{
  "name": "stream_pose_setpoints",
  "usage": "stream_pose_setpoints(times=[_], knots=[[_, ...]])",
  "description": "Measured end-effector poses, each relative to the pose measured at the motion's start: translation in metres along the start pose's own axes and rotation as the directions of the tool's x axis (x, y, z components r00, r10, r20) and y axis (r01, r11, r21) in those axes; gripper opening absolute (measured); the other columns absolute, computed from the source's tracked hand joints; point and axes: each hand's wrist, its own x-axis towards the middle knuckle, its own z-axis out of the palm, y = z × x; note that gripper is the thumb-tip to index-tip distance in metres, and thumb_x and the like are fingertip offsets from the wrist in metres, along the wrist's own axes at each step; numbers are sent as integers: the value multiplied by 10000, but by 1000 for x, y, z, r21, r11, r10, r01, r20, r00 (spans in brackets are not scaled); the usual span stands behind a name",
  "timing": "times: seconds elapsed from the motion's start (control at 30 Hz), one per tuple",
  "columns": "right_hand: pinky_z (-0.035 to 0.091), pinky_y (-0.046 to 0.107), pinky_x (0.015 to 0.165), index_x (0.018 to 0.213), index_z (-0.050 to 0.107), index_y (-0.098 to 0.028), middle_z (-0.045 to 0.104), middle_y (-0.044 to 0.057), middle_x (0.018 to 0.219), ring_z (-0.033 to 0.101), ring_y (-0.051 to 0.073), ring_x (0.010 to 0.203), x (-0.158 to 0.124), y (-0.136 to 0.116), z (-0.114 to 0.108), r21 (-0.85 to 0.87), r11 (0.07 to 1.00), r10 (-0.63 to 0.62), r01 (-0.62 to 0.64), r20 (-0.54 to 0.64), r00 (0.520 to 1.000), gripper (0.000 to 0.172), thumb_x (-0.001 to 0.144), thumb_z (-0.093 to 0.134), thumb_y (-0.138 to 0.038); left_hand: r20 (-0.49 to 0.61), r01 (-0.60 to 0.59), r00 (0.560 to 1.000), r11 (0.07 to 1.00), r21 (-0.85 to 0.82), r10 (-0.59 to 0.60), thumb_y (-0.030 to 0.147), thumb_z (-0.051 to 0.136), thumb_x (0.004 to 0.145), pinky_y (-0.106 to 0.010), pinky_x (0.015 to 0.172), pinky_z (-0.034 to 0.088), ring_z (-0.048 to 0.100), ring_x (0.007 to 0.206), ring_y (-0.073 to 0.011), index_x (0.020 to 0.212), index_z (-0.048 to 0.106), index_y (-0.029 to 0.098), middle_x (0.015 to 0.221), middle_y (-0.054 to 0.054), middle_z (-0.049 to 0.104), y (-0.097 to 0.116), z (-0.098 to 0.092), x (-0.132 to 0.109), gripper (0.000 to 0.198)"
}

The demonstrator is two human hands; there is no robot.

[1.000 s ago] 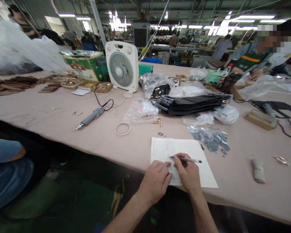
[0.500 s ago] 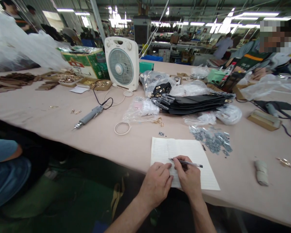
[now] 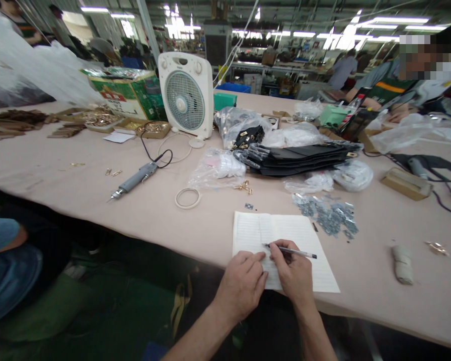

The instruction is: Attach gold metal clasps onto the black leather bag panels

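Observation:
A lined sheet of paper [image 3: 285,235] lies at the near edge of the pinkish table [image 3: 97,185]. My right hand [image 3: 293,273] grips a pen [image 3: 290,249] with its tip on the sheet. My left hand [image 3: 243,283] rests curled on the paper's lower left corner, beside the right hand; nothing shows in its fingers. Just past the sheet is a scatter of small grey metal parts [image 3: 328,215].
An electric screwdriver [image 3: 133,180], a tape ring [image 3: 188,197], gold fittings [image 3: 244,187], plastic bags [image 3: 218,168], stacked black pieces [image 3: 304,158] and a white fan [image 3: 185,98] lie farther back. A grey roll [image 3: 402,264] lies right. A seated person [image 3: 7,260] is at left; another works at far right.
The view has shifted slightly. My hands and the pen stay almost where they were on the paper.

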Motion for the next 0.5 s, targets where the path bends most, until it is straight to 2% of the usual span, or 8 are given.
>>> stream_pose_setpoints(times=[0.5], knots=[[550, 281, 679, 925, 691, -218, 767, 38, 820, 733, 198, 697, -2, -6, 4, -75, 996, -51, 53, 24, 998, 314, 963, 597, -514, 36, -8, 999, 999, 48, 6, 221, 461, 1033, -491, 1027, 501, 558, 1110, -293, 978, 669, 178, 1358, -133, 673, 0, 0, 0, 219]])
